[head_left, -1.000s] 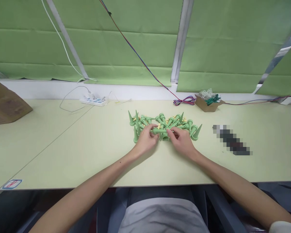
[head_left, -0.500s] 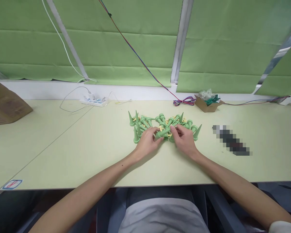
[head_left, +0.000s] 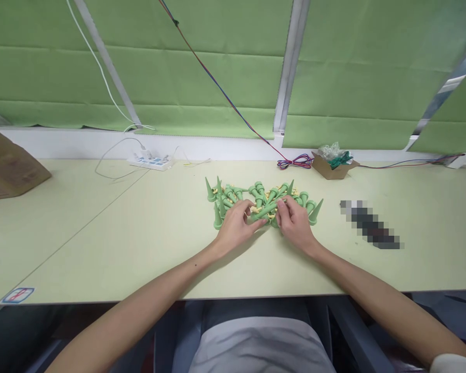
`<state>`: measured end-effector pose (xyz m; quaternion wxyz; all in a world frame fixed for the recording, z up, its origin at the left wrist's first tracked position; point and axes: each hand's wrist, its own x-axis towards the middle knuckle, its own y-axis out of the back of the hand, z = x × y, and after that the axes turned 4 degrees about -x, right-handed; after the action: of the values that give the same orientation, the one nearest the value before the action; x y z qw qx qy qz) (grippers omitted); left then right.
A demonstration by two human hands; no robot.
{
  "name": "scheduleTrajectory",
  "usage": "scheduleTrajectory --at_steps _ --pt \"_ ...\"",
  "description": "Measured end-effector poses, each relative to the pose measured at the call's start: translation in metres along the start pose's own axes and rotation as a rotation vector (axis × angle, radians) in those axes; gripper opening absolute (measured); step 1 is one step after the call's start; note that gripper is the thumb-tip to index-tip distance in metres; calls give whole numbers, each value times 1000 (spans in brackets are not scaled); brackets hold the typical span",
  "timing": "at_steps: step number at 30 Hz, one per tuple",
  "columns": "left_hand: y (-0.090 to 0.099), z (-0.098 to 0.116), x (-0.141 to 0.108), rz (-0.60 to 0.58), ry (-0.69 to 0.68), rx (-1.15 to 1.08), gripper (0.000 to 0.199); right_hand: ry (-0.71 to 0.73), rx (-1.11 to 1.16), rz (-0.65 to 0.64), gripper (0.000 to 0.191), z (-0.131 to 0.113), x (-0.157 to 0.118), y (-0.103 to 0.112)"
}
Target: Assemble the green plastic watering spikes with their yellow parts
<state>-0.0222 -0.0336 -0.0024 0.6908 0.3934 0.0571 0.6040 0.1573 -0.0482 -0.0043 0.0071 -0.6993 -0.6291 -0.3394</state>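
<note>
A green spike (head_left: 267, 209) with a wide capped end lies slantwise between my hands, over a heap of similar green cones (head_left: 229, 195) with small yellow parts among them. My left hand (head_left: 238, 221) has its thumb and fingers around the wide end, at the heap's front. Pinched between the fingers of my right hand (head_left: 292, 217) is the narrow end, up and to the right. Several cones stand upright at the heap's edges, one of them at the right (head_left: 316, 212).
On the pale table (head_left: 140, 248), a brown cardboard box (head_left: 13, 168) sits far left. A power strip (head_left: 151, 161), coiled wires (head_left: 295, 161) and a small carton (head_left: 330, 168) line the back. A dark pixelated object (head_left: 373, 225) lies right.
The green spike has shifted slightly between my hands, and my right fingers have moved a little right along it. Its wide end shows differently at my left hand.
</note>
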Motion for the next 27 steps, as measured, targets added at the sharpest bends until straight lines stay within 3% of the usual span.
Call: scheduleTrajectory --at_steps 12,22,27 --pt "0 0 -1 -41 -18 27 28 -25 29 -19 34 -1 0 -1" --pt "-1 -2 0 -11 3 60 28 -54 39 72 29 -1 -1 0" --pt "-1 -2 0 9 53 28 38 -64 85 86 33 -4 -2 1"
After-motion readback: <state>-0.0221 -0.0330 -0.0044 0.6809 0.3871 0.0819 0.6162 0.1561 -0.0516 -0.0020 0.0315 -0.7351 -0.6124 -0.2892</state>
